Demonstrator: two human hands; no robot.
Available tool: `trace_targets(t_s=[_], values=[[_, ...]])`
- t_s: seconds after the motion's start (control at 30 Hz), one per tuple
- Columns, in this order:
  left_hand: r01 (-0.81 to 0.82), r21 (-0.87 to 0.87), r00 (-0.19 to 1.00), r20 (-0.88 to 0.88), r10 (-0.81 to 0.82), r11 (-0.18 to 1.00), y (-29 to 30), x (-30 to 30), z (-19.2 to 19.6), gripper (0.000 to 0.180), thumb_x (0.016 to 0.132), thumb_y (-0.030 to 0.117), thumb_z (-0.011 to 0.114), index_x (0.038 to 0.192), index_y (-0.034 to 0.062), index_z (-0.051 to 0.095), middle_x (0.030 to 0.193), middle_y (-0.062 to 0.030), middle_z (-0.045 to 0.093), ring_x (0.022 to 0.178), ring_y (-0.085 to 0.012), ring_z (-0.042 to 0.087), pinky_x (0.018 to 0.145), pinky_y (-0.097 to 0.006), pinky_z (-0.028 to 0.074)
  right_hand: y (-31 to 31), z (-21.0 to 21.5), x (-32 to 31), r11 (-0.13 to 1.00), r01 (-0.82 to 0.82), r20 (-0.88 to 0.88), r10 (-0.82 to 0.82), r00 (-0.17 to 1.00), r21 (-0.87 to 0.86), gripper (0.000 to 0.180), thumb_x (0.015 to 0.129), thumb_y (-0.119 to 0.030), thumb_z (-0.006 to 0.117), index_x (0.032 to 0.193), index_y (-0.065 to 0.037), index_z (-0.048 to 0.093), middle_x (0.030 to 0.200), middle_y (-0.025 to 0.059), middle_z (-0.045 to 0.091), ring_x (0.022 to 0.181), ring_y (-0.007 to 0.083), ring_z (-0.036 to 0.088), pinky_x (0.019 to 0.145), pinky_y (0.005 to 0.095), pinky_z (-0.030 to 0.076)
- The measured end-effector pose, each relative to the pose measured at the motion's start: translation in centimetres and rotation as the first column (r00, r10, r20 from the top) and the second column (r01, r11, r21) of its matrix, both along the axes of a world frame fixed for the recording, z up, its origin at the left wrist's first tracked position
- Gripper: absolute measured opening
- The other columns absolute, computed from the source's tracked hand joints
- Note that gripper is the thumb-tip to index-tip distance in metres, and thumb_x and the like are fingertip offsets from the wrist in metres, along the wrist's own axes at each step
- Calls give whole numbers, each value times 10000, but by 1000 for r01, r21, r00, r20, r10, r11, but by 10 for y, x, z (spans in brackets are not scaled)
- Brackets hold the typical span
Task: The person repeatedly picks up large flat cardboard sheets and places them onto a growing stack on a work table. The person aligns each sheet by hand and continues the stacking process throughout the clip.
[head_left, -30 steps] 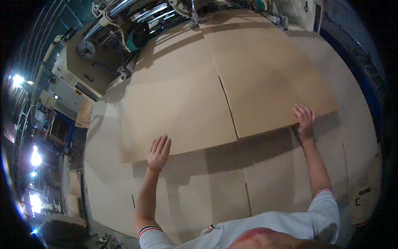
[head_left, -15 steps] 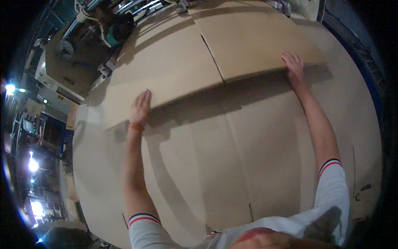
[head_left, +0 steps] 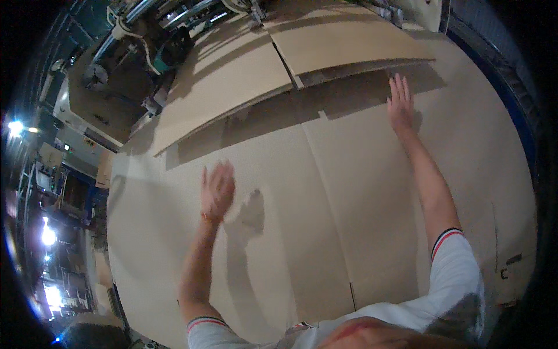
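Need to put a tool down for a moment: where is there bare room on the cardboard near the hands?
Bare lower sheet lies between the left hand and right hand, and along the near edge. The upper sheet covers the far part, its edge raised, casting shadow. Beyond its far-left corner the machinery is crowded.

Small dark label (head_left: 514, 259) near lower sheet's right edge

Two hands (head_left: 218, 189) (head_left: 400, 104); two stacked cardboard sheets (head_left: 232, 75) (head_left: 325, 192).
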State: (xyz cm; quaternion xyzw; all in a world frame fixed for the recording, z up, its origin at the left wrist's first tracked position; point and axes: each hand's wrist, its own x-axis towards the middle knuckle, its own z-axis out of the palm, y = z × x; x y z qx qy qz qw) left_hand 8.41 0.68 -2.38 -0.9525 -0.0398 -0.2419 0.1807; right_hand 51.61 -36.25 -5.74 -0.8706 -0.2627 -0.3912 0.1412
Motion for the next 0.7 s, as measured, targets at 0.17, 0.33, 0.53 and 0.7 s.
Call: trace_targets(t_s=[0.17, 0.33, 0.53, 0.7], values=[[-65, -337, 997, -59, 48, 939, -122, -158, -11, 259, 822, 114, 638, 1081, 115, 642, 1179, -53, 633, 1089, -245, 596, 1042, -511, 373, -43, -17, -70, 997, -61, -119, 55, 991, -44, 469, 884, -82, 539, 1346, -66, 459, 1509, 101, 303, 1394, 326, 268, 1112, 491, 279], [-454, -555, 829, 23, 559, 697, -189, -339, -35, 216, 836, 88, 632, 1048, 95, 677, 1161, -95, 650, 1014, -287, 637, 964, -464, 460, -96, -4, -218, 992, -99, -322, 68, 944, -82, 334, 894, -90, 542, 1227, -111, 567, 1441, 87, 411, 1349, 326, 350, 1056, 442, 378], [-692, -660, 352, 45, 935, 292, -219, -483, -30, 343, 862, 120, 612, 1190, 20, 596, 1288, -243, 536, 1158, -357, 549, 990, -444, 427, -173, -8, -407, 945, -327, -433, 304, 848, 23, 315, 861, -94, 586, 1175, -104, 613, 1426, 107, 426, 1333, 365, 364, 1041, 443, 391], [-643, -766, 22, -42, 999, -18, -171, -552, -66, 790, 858, 459, 602, 1404, -46, 335, 1480, -226, 308, 1389, -348, 258, 1111, -452, 262, -246, -29, -479, 972, -224, -535, 224, 814, 67, 271, 852, -28, 564, 1120, -17, 604, 1414, 173, 408, 1295, 369, 399, 1019, 433, 404]])
